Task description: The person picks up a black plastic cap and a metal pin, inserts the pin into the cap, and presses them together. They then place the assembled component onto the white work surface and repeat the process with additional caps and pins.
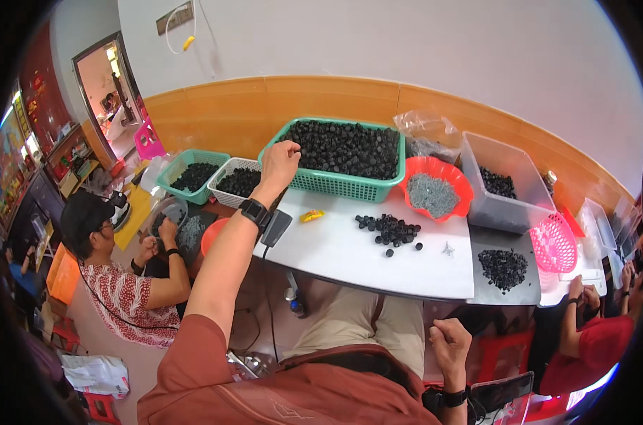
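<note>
My left hand (280,164) is stretched out over the left end of a large green basket (350,185) heaped with small black caps (346,145). Its fingers are curled closed, and whatever they may hold is hidden. Low at the right, beside my lap, my right hand (450,345) is also closed; I cannot see inside it. On the white board (321,248) in front of me lies a loose pile of black caps (391,231), with a few thin metal pieces (448,248) to its right. A red scalloped bowl (466,190) holds many small grey metal pieces (433,195).
A small yellow packet (311,215) lies near the basket. White (222,185) and green (171,170) baskets of black parts stand left. At right are a clear bin (505,202), black pieces (503,270) and a pink basket (552,244). People work on both sides.
</note>
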Action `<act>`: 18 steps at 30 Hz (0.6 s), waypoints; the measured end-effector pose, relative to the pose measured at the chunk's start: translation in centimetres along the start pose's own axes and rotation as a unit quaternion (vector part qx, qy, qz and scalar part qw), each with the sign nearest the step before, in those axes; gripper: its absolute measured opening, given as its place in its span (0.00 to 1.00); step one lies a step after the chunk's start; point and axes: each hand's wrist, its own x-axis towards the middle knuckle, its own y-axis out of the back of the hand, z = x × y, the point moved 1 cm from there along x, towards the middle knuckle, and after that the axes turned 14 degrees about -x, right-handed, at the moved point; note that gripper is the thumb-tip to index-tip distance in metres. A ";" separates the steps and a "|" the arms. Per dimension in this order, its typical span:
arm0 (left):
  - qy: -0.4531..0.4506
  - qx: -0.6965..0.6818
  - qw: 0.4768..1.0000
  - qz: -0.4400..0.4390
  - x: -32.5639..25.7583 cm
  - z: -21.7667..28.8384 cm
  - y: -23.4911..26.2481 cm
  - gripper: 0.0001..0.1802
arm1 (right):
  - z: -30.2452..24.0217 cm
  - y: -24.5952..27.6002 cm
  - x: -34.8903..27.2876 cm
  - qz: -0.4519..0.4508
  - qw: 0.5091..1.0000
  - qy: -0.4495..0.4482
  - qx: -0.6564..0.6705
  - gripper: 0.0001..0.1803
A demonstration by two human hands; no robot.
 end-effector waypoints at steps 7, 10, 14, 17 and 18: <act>0.007 -0.136 0.991 -0.008 -7.6 2.0 -1.8 0.12 | 0.9 -0.5 -0.6 -0.001 0.999 -0.001 -0.036 0.07; 0.010 -0.186 0.981 -0.055 -11.6 4.4 -3.3 0.11 | 0.2 -0.8 -0.1 -0.016 1.000 -0.013 -0.018 0.07; -0.051 -0.188 0.969 -0.150 -14.9 6.7 -6.4 0.11 | 0.5 -1.6 -0.1 -0.032 0.999 -0.017 0.007 0.07; -0.100 -0.165 0.964 -0.184 -15.8 8.3 -7.9 0.13 | 0.1 -1.6 -0.3 -0.027 1.000 -0.009 0.003 0.07; -0.125 -0.153 0.960 -0.199 -16.0 8.6 -8.4 0.13 | 0.2 -1.5 -0.4 -0.027 1.000 -0.014 0.004 0.07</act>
